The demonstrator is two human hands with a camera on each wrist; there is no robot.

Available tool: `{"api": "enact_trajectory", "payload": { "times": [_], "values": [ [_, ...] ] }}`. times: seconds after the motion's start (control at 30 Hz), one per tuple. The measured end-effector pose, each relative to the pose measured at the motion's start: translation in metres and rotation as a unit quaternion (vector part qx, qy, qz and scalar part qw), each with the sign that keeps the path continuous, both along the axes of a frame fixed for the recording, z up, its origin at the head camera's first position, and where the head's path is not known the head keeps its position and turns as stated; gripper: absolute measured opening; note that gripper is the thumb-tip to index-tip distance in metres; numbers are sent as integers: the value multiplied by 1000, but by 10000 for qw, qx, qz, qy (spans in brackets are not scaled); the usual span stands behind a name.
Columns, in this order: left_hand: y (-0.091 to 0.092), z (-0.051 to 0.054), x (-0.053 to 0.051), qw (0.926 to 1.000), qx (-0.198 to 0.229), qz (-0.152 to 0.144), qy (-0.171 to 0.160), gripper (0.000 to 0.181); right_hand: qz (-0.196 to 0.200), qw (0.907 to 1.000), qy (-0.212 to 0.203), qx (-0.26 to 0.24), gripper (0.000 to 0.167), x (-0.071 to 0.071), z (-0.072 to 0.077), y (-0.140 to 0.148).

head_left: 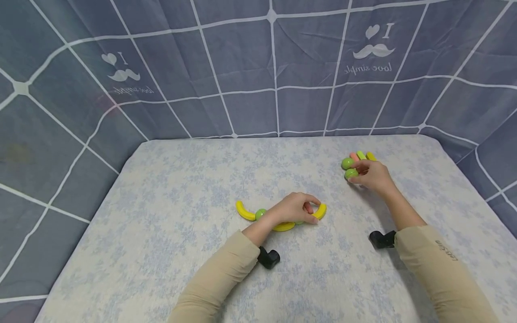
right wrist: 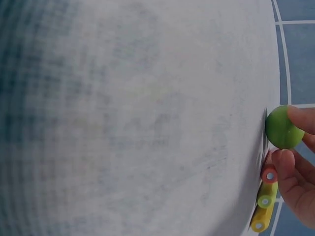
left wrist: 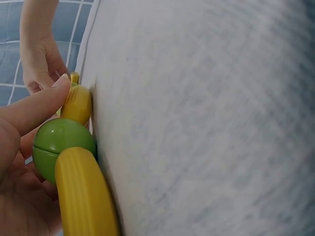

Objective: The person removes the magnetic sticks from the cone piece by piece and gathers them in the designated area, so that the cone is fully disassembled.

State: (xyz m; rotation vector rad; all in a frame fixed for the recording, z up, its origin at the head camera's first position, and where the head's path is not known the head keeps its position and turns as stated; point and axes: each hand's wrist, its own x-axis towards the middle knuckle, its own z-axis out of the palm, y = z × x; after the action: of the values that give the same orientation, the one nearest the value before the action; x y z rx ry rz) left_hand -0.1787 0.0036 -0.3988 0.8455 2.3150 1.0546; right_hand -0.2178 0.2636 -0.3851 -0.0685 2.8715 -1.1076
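Observation:
Three yellow toy bananas and two round green toy fruits lie end to end in a wavy row. At its right end, my left hand (head_left: 291, 209) pinches the right toy banana (head_left: 320, 211) between thumb and finger. The left banana (head_left: 244, 212), middle banana (head_left: 284, 226) and green fruits (head_left: 260, 214) make up the rest. In the left wrist view, a green fruit (left wrist: 61, 142) with a seam touches a banana (left wrist: 83, 196). My right hand (head_left: 375, 177) pinches a round green toy fruit (head_left: 351, 173); another green fruit (head_left: 347, 163) sits just behind it.
Beyond the right hand lie a pink stick (head_left: 354, 156), a light green stick (head_left: 361, 155) and a yellow stick (head_left: 371, 156), side by side. A pale patterned cloth covers the table (head_left: 181, 179). A grey-blue checked curtain (head_left: 250, 58) surrounds its back and sides.

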Motion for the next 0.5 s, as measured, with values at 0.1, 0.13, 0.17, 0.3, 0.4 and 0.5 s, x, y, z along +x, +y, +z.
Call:
{"api": "enact_trajectory", "payload": {
  "times": [0.1,0.13,0.17,0.3,0.4,0.5],
  "values": [
    [-2,2,-1,10000,11,-71,44,45,-9,10000,-10,-30,45,0,2,0],
    [-2,3,-1,9999,21,-87,56,44,-9,10000,-6,-33,45,0,3,-1],
    [-2,4,-2,9999,32,-99,62,44,-10,10000,-4,-52,45,-1,4,-1],
    [-4,6,-2,9999,31,-111,58,44,2,10000,-11,-75,45,-1,6,-1],
    [-7,7,-1,9999,-7,-124,70,44,18,9999,-73,-86,45,0,7,0],
    [-12,10,-1,9999,-31,-115,96,45,41,9999,-59,-77,45,2,13,1]
  ]
}}
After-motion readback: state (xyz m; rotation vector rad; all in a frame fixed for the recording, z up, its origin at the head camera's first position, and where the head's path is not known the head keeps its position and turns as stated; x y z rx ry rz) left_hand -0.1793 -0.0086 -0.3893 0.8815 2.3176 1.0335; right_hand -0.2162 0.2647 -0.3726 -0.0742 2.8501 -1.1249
